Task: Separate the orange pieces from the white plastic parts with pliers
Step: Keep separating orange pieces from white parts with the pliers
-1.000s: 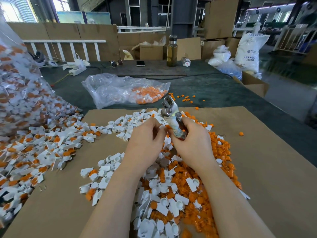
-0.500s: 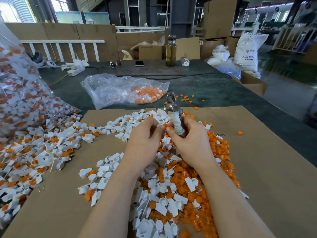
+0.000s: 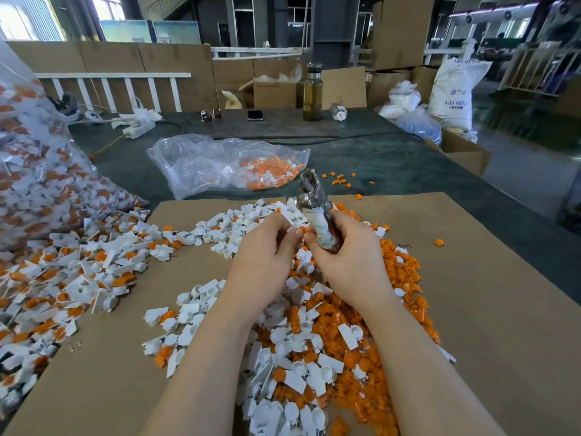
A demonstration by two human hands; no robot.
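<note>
With the right hand point(image 3: 352, 262) wrapped around the pliers point(image 3: 316, 212) and the left hand point(image 3: 267, 256) pinching a small orange piece point(image 3: 302, 229) mid-worktop, a loose grip could fling it off the cardboard point(image 3: 471, 294).

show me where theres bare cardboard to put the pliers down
Bare cardboard lies right of the orange pile, out to the sheet's edge. A smaller bare patch lies left of the forearms, below the white parts. It is crowded under the hands and along the left edge.
</note>
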